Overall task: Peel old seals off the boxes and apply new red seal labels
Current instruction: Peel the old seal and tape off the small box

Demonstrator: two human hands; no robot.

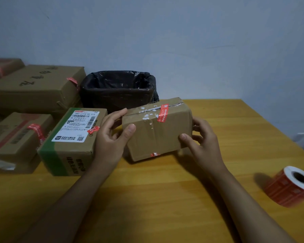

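Note:
I hold a small brown cardboard box (158, 130) above the middle of the wooden table, tilted toward me. My left hand (111, 137) grips its left end, thumb on the front face. My right hand (202, 139) grips its right end. A red seal label (163, 113) runs across the taped top seam, next to white scraps of torn label. A small red remnant (154, 154) sticks at the box's lower edge. A roll of red seal labels (290, 185) lies on its side at the table's right edge.
A bin lined with a black bag (118, 90) stands behind the held box. Several cardboard boxes with red seals crowd the left side, the nearest bearing a white shipping label (74, 137). The wooden table (165, 199) stretches in front of me; a pale wall is behind.

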